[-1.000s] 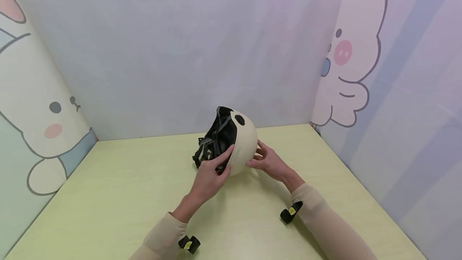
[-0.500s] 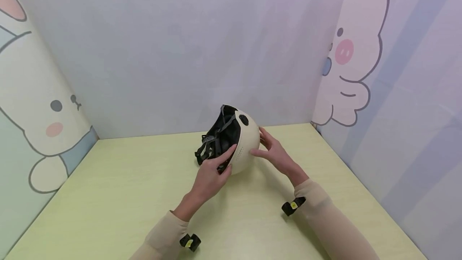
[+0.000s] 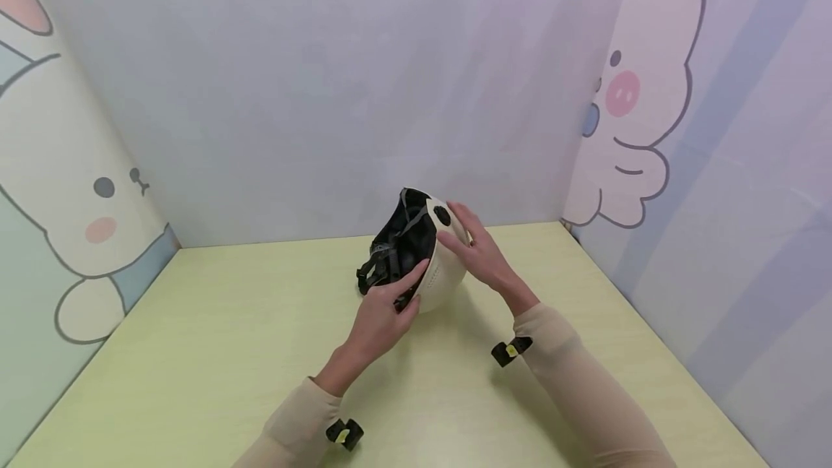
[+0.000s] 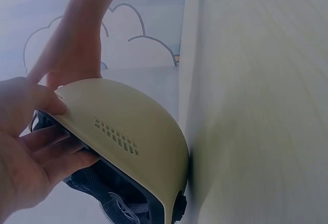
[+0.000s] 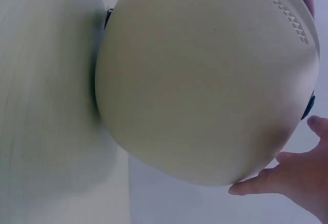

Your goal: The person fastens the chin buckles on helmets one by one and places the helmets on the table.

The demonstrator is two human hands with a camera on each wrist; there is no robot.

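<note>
A cream helmet with a black lining rests tilted on its side on the table, its opening facing left. Dark straps hang at that opening. My left hand grips the near rim; in the left wrist view its thumb lies on the outer shell and its fingers reach inside. On the upper right of the shell, my right hand lies with fingers extended, near a round black vent. In the right wrist view, its fingers are spread along the shell's edge.
The pale yellow-green table spreads out around the helmet. A plain grey-lilac wall stands behind it. Side walls carry cartoon animals, and each sleeve bears a small black wrist camera.
My right hand has moved up along the shell, from its lower right side to near the top vent. The left hand keeps its grip on the rim. The helmet has shifted slightly right.
</note>
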